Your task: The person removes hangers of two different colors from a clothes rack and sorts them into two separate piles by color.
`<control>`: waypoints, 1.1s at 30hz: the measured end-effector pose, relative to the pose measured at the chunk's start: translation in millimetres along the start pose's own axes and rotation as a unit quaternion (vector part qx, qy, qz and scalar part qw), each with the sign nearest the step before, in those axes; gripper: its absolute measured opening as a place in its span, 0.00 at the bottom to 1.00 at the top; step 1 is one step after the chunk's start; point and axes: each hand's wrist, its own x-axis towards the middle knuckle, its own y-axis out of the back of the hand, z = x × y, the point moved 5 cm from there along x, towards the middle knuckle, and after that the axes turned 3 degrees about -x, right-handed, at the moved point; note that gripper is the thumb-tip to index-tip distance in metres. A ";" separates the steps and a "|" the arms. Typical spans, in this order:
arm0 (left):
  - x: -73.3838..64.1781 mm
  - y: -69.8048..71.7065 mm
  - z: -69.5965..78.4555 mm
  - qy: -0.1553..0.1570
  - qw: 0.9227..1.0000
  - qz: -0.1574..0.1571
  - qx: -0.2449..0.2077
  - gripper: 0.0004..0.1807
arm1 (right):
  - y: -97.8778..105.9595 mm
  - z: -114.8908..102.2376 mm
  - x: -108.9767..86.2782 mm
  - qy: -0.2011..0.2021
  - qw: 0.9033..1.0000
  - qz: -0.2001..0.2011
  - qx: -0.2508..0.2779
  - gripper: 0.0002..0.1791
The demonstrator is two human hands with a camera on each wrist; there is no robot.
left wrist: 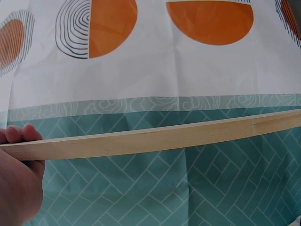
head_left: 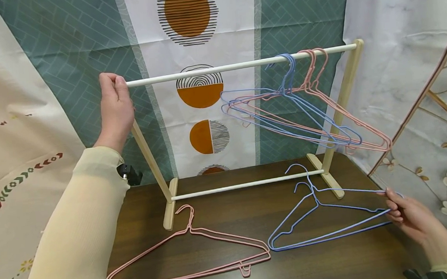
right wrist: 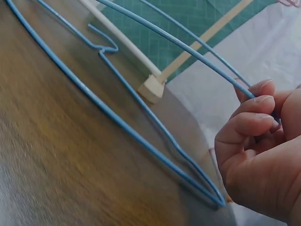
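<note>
My left hand [head_left: 116, 103] grips the top left corner of a small garment rack, where the white rail [head_left: 203, 73] meets the wooden post [left wrist: 155, 139]. At the right, the fingers of my right hand [head_left: 412, 217] curl round the end of a blue clothes hanger [right wrist: 188, 49], which is raised at a tilt above the tabletop. A second blue hanger [right wrist: 117, 120] lies beneath it on the table and overlaps it in the head view. Pink hangers [head_left: 230, 242] lie stacked on the table in front of the rack.
Blue hangers [head_left: 289, 72] and pink hangers [head_left: 309, 66] hang bunched on the rail's right part. A lower white bar [head_left: 246, 185] joins the rack's wooden feet [head_left: 171, 210]. The brown table [head_left: 148, 235] stands before a patterned curtain [head_left: 235, 26], with a floral cloth [head_left: 421, 134] at the right.
</note>
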 end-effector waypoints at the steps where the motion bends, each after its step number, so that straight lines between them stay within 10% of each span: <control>1: -0.2 0.1 0.1 0.000 1.000 0.000 0.001 0.15 | 3.0 0.8 -1.4 -0.006 1.000 0.005 -0.003 0.36; 10: -1.0 0.2 0.0 0.005 1.000 0.000 0.003 0.16 | 26.7 9.6 -12.9 -0.068 0.984 0.129 -0.102 0.30; 19: -1.3 0.3 1.0 0.007 1.000 -0.005 -0.003 0.16 | 31.5 4.8 -17.5 -0.087 0.927 0.295 -0.214 0.23; 25: -1.1 1.2 2.6 0.008 1.000 -0.005 -0.006 0.14 | 27.9 -2.6 -22.3 -0.114 0.839 0.330 -0.417 0.13; 28: -0.7 1.3 2.7 0.009 1.000 -0.005 -0.008 0.14 | 24.4 -3.8 -22.3 -0.122 0.787 0.329 -0.507 0.30; 33: -1.2 0.5 1.7 0.008 1.000 -0.006 -0.008 0.15 | 18.4 -4.6 -21.1 -0.124 0.750 0.337 -0.555 0.34</control>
